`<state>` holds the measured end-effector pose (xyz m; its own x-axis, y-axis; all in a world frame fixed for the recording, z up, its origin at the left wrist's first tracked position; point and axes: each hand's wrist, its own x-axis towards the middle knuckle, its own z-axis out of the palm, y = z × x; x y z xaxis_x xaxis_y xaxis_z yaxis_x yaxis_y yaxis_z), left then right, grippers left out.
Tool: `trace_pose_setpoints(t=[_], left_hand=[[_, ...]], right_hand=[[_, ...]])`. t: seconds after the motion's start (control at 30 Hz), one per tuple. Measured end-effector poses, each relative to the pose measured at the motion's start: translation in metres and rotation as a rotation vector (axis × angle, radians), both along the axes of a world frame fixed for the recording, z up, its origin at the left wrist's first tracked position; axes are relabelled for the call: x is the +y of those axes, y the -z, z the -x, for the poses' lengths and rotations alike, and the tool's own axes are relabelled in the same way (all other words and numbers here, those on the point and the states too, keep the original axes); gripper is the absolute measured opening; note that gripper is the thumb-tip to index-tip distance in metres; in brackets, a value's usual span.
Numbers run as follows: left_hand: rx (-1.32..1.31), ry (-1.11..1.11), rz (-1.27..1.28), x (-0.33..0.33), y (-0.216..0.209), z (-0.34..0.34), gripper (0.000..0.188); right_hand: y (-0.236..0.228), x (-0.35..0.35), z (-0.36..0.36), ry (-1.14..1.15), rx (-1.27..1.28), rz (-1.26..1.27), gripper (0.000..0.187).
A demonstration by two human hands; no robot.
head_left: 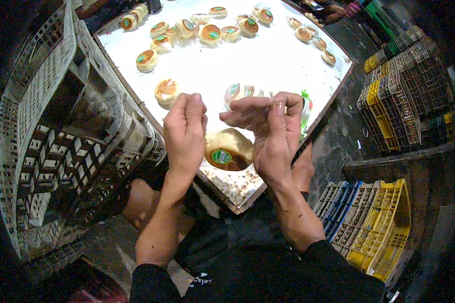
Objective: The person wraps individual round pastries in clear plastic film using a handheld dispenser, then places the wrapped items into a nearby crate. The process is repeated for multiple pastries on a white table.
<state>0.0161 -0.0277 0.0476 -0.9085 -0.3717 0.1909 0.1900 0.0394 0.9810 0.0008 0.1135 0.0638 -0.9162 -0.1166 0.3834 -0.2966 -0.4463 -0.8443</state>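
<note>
A round, browned flatbread bundle (228,146) with a green oval label stands between my hands, near the table's close corner. My left hand (184,134) is at its left side, thumb and fingers pressed together and pointing up. On its right side is my right hand (278,134), its thumb against a bent finger while other fingers reach left above the bread. What either pinch holds is too fine to make out. Just beyond my left hand lies another bread (166,92). Clear-wrapped packs (242,92) lie behind my right fingers, and a green and white packet (306,111) is partly hidden beside it.
Several labelled bread packs (209,34) are spread over the far part of the white table (268,60). Crumbs lie at its near corner. Plastic crates (40,101) rise at the left; more stacked crates (389,96) and yellow crates (384,222) stand at the right.
</note>
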Motion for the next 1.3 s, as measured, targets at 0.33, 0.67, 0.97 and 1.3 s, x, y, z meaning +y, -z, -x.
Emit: trace_pose_setpoints(t=[0.33, 0.67, 0.97, 1.3], left_hand=[[0.764, -0.266, 0.215, 0.03, 0.01, -0.011, 0.046], [-0.168, 0.084, -0.589, 0.028, 0.005, -0.015, 0.021], [0.243, 0.115, 0.005, 0.015, 0.018, -0.007, 0.014], [0.07, 0.047, -0.141, 0.033, 0.004, -0.007, 0.05]], right_hand=[[0.001, 0.003, 0.003, -0.004, -0.137, -0.025, 0.015], [0.033, 0.003, -0.023, 0.471, 0.655, -0.885, 0.051], [0.035, 0.017, -0.001, 0.245, 0.382, -0.789, 0.033], [0.025, 0.032, 0.006, 0.27, 0.48, -0.846, 0.03]])
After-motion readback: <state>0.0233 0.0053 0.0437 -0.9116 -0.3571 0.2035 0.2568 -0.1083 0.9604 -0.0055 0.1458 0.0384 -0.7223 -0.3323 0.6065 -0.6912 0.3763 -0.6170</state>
